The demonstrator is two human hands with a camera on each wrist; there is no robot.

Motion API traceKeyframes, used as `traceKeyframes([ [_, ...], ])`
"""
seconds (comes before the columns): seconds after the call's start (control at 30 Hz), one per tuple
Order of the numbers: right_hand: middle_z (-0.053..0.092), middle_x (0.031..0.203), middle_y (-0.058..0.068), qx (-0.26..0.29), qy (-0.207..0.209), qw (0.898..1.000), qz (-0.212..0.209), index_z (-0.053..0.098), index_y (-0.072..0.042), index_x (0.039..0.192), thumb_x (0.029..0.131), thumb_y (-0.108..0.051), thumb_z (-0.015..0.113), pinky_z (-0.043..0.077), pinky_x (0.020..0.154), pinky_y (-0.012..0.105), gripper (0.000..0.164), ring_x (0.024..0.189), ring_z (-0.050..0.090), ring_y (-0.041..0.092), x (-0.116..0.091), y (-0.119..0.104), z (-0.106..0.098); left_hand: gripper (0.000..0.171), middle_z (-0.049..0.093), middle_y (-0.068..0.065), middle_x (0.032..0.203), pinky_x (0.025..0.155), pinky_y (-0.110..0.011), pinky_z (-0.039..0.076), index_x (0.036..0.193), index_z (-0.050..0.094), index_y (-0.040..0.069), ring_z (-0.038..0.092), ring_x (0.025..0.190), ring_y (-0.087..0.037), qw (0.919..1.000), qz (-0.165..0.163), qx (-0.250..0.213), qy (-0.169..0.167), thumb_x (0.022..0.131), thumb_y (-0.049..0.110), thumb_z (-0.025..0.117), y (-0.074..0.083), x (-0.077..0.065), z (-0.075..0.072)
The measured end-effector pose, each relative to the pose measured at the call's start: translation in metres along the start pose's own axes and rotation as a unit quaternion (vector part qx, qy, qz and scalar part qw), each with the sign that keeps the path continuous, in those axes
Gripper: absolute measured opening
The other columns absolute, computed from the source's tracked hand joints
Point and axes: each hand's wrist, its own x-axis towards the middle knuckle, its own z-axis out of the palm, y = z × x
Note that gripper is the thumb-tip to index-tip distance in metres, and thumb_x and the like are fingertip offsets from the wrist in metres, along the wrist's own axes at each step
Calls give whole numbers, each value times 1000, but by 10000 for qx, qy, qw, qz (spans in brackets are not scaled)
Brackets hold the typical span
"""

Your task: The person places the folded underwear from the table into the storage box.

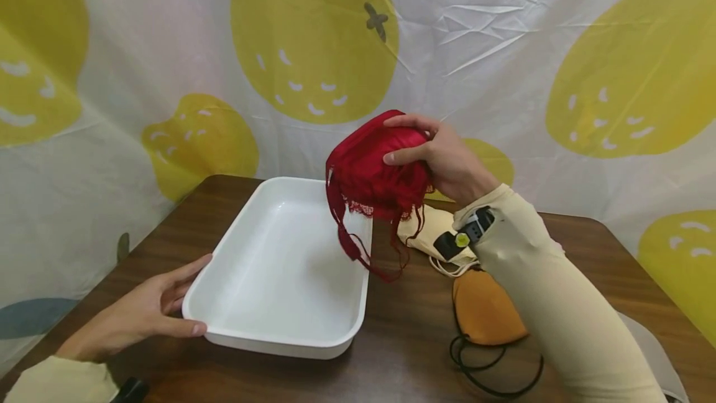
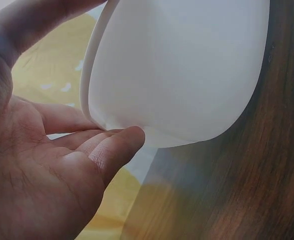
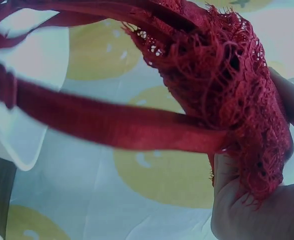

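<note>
A red lace bra (image 1: pixel 376 170), its cups folded together, hangs from my right hand (image 1: pixel 447 157), which grips it between thumb and fingers above the right side of a white tray (image 1: pixel 279 291). Its straps dangle beside the tray's right rim. Lace edging and a strap with a slider fill much of the right wrist view, with the bra (image 3: pixel 227 100) against the palm. My left hand (image 1: pixel 148 310) holds the tray's near left corner, thumb at the front and fingers along the side. In the left wrist view the fingertips touch the tray's wall (image 2: pixel 182 75).
Right of the tray, a cream drawstring bag (image 1: pixel 416 229) lies partly behind my right wrist. Nearer is an orange rounded item (image 1: pixel 483 310) with a black cord (image 1: pixel 498 390). A grey curved object (image 1: pixel 651 353) shows beyond the right sleeve. A lemon-print cloth (image 1: pixel 447 48) hangs behind the wooden table (image 1: pixel 403 341).
</note>
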Motion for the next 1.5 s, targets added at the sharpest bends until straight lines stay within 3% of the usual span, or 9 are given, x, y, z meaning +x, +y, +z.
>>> traceKeyframes([
  [0.2,64,110,6,122,196,9995,-199,62,-13,131,84,11,70,60,61,26,53,73,68,14,12,-5,11,106,10,-45,157,88,-26,59,158,-6,-5,60,120,1,9999,34,-145,-76,87,-2,73,-1,0,-1],
  [0.43,66,106,4,406,375,9979,-331,63,-12,129,82,11,71,60,63,26,52,76,69,13,30,5,29,106,18,-48,153,86,-26,59,158,-5,-7,61,119,-1,9999,141,-25,-63,87,-2,73,-2,1,0],
  [0.8,64,111,8,549,798,9953,37,66,-16,125,79,11,76,62,62,31,55,80,70,17,57,30,60,105,23,-43,155,87,-26,59,159,-3,-5,62,118,-2,10000,49,46,19,87,-1,74,-1,-1,1],
  [0.9,63,112,8,515,909,9944,124,66,-17,126,77,12,76,62,60,33,57,76,70,17,61,35,62,104,27,-35,157,88,-27,59,159,-4,-5,62,121,-4,9998,187,-28,-69,88,-3,72,-4,0,2],
  [1.0,62,113,7,507,1064,9930,121,66,-17,125,77,12,76,62,60,35,57,76,70,18,64,40,60,104,25,-36,158,89,-27,59,158,-5,-5,61,122,-3,9996,259,-50,-107,88,-3,71,-5,0,1],
  [1.17,59,119,6,464,1482,9877,-162,66,-20,121,75,10,78,62,63,36,56,92,67,21,69,44,56,105,12,-43,157,89,-25,58,159,-4,-5,60,121,0,9998,217,-25,-31,87,-3,72,-5,-1,0],
  [1.3,56,126,7,398,1651,9851,-254,67,-22,120,75,8,80,63,69,43,55,105,64,26,72,50,57,104,27,-28,161,89,-27,59,159,-4,-5,60,123,-1,9996,258,-60,-50,87,-4,71,-6,-3,-1],
  [1.4,56,127,8,304,1679,9852,-167,67,-22,118,74,8,81,63,71,41,55,103,64,26,74,58,61,104,32,-19,160,89,-29,59,159,-4,-4,60,124,-3,9995,275,-85,-92,88,-4,71,-6,-4,-1],
  [1.5,57,126,8,201,1669,9858,55,68,-23,118,73,9,81,62,67,37,56,94,66,23,76,68,67,104,26,-29,161,89,-28,59,159,-4,-3,59,123,-2,9997,217,-60,-66,87,-3,72,-5,-4,-1],
])
